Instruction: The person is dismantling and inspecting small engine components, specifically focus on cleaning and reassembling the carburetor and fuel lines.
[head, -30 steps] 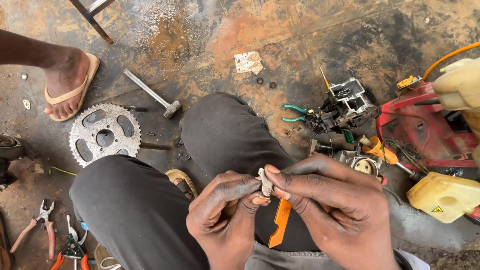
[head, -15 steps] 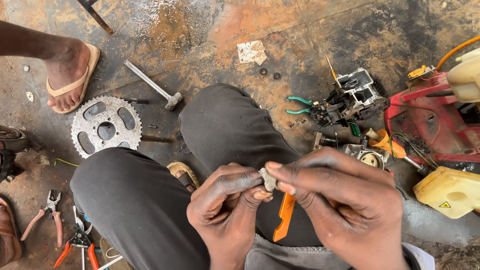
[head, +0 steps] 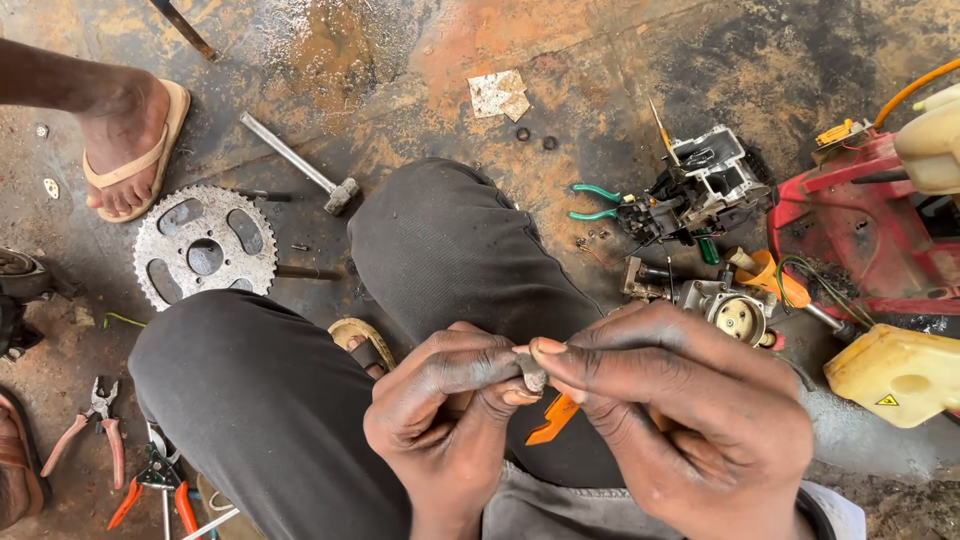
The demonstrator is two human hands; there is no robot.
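Pinching the small grey part [head: 533,372] between both thumbs and forefingers, above your lap, keep your left hand [head: 450,420] steady and let the right hand [head: 680,420] work it — over your knees, not the oily floor [head: 420,80].

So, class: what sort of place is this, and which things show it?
Probably an informal floor-level repair workshop: an oil-stained floor, a sprocket, a hammer, pliers and stripped engine parts around the hands.

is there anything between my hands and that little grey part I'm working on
Nothing visible does. The small grey part is already pinched between the fingertips of the left hand and the right hand, above your lap. An orange-handled tool lies underneath, not between.
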